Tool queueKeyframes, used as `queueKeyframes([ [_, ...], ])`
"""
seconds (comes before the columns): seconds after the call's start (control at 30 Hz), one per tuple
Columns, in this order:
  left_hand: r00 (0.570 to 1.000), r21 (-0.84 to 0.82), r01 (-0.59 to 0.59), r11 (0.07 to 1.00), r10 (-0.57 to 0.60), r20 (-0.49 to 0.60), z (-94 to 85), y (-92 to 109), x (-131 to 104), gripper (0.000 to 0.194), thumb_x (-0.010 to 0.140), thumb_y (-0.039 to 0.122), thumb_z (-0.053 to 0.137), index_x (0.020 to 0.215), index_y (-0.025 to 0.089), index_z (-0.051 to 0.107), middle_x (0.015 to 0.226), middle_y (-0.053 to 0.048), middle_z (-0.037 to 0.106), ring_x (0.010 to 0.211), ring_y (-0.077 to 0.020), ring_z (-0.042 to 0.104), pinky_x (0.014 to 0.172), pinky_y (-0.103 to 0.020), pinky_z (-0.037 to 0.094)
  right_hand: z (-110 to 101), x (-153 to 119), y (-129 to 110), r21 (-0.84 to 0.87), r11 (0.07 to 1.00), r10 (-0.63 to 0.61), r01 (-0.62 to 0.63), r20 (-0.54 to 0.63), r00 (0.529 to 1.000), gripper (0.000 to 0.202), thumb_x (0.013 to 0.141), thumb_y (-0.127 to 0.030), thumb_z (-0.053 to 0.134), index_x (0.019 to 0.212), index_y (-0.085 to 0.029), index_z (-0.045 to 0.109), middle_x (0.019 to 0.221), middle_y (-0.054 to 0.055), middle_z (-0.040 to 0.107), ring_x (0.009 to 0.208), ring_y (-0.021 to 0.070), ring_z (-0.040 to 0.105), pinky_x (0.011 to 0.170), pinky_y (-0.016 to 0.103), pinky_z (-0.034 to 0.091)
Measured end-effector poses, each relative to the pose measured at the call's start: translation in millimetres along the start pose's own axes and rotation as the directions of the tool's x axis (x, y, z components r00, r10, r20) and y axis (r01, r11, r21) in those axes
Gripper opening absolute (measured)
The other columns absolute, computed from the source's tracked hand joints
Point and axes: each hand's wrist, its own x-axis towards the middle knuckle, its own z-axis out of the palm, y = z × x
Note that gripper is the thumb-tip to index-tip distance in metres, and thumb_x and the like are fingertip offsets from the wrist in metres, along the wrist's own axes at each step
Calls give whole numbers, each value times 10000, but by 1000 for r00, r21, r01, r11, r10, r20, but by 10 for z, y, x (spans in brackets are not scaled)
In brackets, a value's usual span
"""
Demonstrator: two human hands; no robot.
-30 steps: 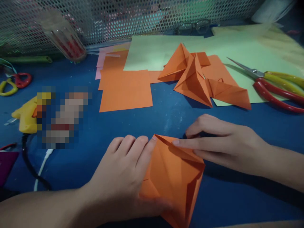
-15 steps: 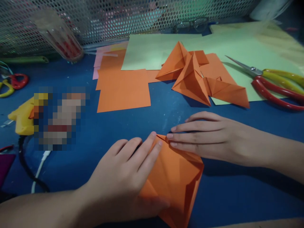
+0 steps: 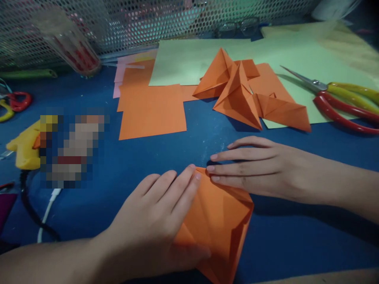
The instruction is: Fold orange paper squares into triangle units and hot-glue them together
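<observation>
A folded sheet of orange paper point(image 3: 216, 217) lies on the blue table in front of me, with creases and a raised flap along its right side. My left hand point(image 3: 154, 217) covers its left edge, holding it down. The index and middle fingertips press near the top corner, and the thumb rests lower on the sheet. My right hand point(image 3: 260, 167) lies nearly flat, fingers stretched out, with some fingertips touching the paper's upper right edge. Beyond the hands stand folded orange paper pieces point(image 3: 237, 96) with pointed tops.
Flat orange sheets point(image 3: 152, 114) and pale green paper point(image 3: 183, 59) lie behind. Scissors point(image 3: 334, 94) with red and yellow handles rest at right. On the left are a yellow glue gun point(image 3: 29, 148), a blurred-out object with a white cable, and a clear jar point(image 3: 74, 51) by a perforated screen.
My view has shifted slightly. The gap at the paper's top edge looks flatter under my right fingertips. Both hands stay nearly in place.
</observation>
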Motion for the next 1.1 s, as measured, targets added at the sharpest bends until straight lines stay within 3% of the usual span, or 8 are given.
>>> queueKeyframes([
  [0.2,1000,-44,-3,999,3,-3,11,-21,-13,724,1059,607,403,1399,19,655,1475,-196,678,1196,-347,651,1014,-463,509,-7,-12,34,25,999,-25,24,14,1000,428,1166,-194,315,1491,-202,593,1495,-5,672,1573,101,394,1316,354,317],
  [0.33,1000,-48,-15,999,15,-2,6,-23,0,722,1067,605,402,1409,20,649,1457,-198,691,1183,-342,669,993,-458,512,9,-19,47,54,998,-17,16,6,1000,464,1161,-192,314,1568,-241,531,1492,-19,668,1560,117,419,1327,361,299],
  [0.63,999,-71,-1,998,3,37,0,-36,-21,741,1057,620,422,1459,27,613,1477,-200,677,1213,-341,668,1037,-449,488,-12,9,46,89,996,-14,12,23,1000,457,1151,-196,355,1552,-286,555,1541,-85,606,1579,125,383,1353,333,215],
  [0.83,999,-76,0,997,3,34,16,-39,-9,743,1094,611,345,1484,20,570,1458,-202,684,1242,-335,651,1081,-443,453,-41,12,41,18,998,-58,58,23,998,414,1160,-175,317,1420,-186,640,1558,-73,603,1623,105,284,1356,307,177],
  [1.1,999,-81,-6,997,10,47,30,-47,-10,705,1129,568,245,1494,24,504,1485,-188,658,1291,-308,609,1128,-418,386,5,19,22,57,998,-24,25,-20,1000,417,1167,-204,310,1382,-204,667,1488,-50,674,1575,116,393,1339,301,218],
])
